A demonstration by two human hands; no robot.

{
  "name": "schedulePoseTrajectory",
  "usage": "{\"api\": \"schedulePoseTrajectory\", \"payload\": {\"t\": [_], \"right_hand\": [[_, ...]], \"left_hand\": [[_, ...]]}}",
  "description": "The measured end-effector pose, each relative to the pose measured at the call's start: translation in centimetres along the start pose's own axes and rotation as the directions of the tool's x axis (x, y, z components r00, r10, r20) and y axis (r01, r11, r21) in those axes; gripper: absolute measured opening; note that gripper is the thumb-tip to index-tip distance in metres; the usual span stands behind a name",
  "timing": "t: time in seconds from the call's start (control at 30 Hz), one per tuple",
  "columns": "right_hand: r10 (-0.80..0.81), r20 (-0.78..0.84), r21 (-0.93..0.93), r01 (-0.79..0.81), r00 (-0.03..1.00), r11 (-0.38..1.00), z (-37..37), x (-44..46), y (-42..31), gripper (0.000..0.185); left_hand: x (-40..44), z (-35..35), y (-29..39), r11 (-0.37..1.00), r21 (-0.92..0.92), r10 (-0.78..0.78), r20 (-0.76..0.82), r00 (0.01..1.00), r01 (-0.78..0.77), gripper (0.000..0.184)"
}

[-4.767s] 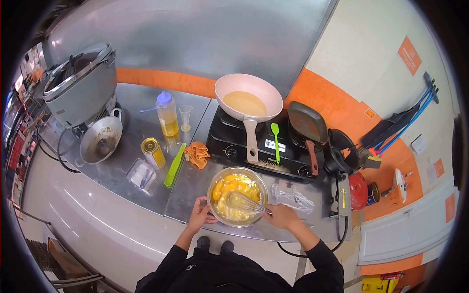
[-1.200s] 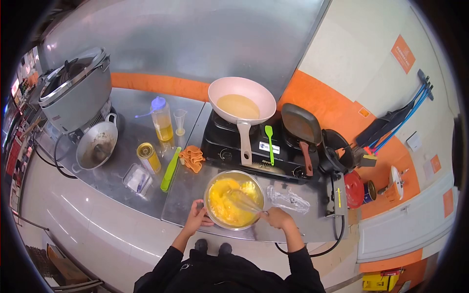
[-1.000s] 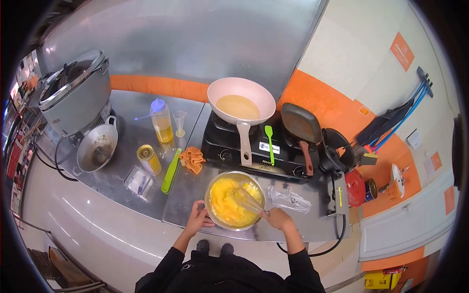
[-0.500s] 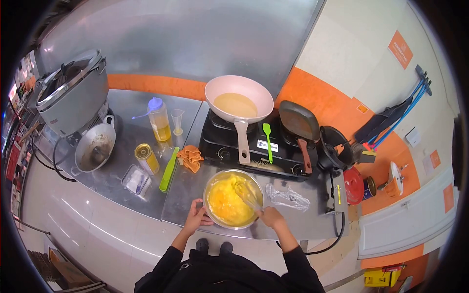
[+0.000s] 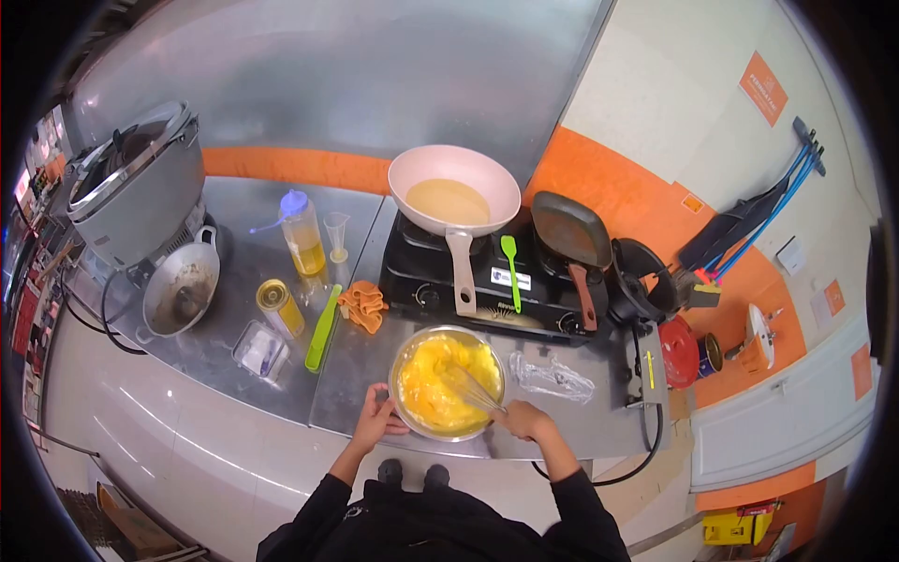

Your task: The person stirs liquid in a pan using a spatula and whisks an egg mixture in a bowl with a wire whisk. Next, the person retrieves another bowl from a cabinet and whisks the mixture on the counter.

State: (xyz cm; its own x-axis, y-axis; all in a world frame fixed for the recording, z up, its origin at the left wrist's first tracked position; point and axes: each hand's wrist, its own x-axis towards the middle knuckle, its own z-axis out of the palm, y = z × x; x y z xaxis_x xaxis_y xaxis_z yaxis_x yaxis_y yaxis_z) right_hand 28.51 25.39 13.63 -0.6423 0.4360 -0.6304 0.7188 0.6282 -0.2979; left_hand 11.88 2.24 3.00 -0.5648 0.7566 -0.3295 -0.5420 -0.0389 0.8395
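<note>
A metal mixing bowl stands on the steel counter near its front edge, with a yellow mixture inside that looks like egg. My right hand is closed round the handle of a wire whisk, whose wires dip into the mixture. At the bowl's lower left side, my left hand grips the wall, with thumb up near the rim and fingers underneath. Just right of the bowl lies crumpled clear plastic wrap.
Behind the bowl is a black gas stove with a pink pan holding liquid, a green brush and a dark square pan. To the left are an orange cloth, green tongs, a can and an oil bottle.
The whisk has shifted within the bowl, its handle now lower and more slanted, and my right hand has moved slightly. My left hand stays at the bowl's side.
</note>
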Motion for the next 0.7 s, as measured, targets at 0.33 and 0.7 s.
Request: {"api": "schedulePoseTrajectory", "payload": {"t": [0.33,0.7], "right_hand": [[-0.004,-0.169,0.02,0.007,0.986,1.0,2.0,0.8,1.2,0.061],[-0.061,-0.133,-0.011,0.06,0.989,0.998,1.6,-0.1,0.3,0.062]], "left_hand": [[0.3,-0.3,0.0,0.999,0.027,-0.029,0.002,1.0,0.029,0.028],[0.0,-0.1,0.0,0.999,0.026,-0.038,0.005,0.999,0.038,0.029]]}}
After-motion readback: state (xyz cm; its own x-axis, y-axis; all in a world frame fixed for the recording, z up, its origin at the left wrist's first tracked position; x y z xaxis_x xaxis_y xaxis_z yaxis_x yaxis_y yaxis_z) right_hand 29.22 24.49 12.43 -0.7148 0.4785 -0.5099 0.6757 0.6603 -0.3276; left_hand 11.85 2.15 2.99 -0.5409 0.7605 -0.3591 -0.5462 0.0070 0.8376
